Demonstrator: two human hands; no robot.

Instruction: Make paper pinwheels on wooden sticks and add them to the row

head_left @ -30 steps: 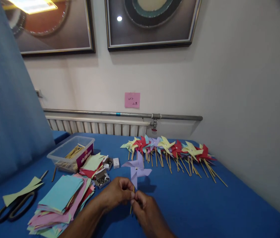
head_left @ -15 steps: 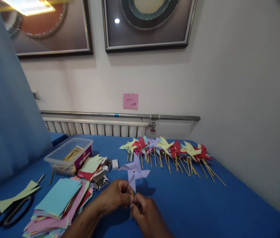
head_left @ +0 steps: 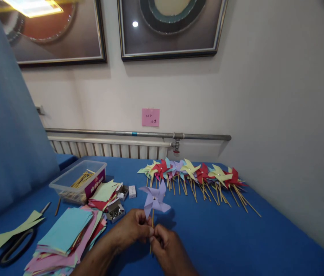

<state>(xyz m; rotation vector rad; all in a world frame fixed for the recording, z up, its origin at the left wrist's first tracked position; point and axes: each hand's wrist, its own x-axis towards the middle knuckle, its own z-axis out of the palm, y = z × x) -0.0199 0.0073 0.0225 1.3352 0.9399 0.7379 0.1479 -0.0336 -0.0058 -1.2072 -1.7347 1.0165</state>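
Note:
A lavender paper pinwheel (head_left: 155, 199) stands upright on a thin wooden stick in front of me, a silver pin at its centre. My left hand (head_left: 135, 229) pinches the stick just below the paper blades. Right beside it, my right hand (head_left: 166, 245) also grips the stick, thumb and fingers closed. The stick's lower end shows beneath my fingers. Left of my hands lie a stack of coloured paper sheets (head_left: 64, 230) and an open small box of metal pins (head_left: 115, 212).
Finished pinwheels (head_left: 190, 170) in several colours lie in a row at the back right. A clear plastic box (head_left: 77, 174) of sticks stands at the back left. Scissors (head_left: 17, 247) with pale green paper strips (head_left: 18, 229) across them lie at the left. A blue curtain (head_left: 9, 115) hangs there.
The blades of the lavender pinwheel have turned about the pin. Both hands keep their hold on the stick. The view has shifted slightly.

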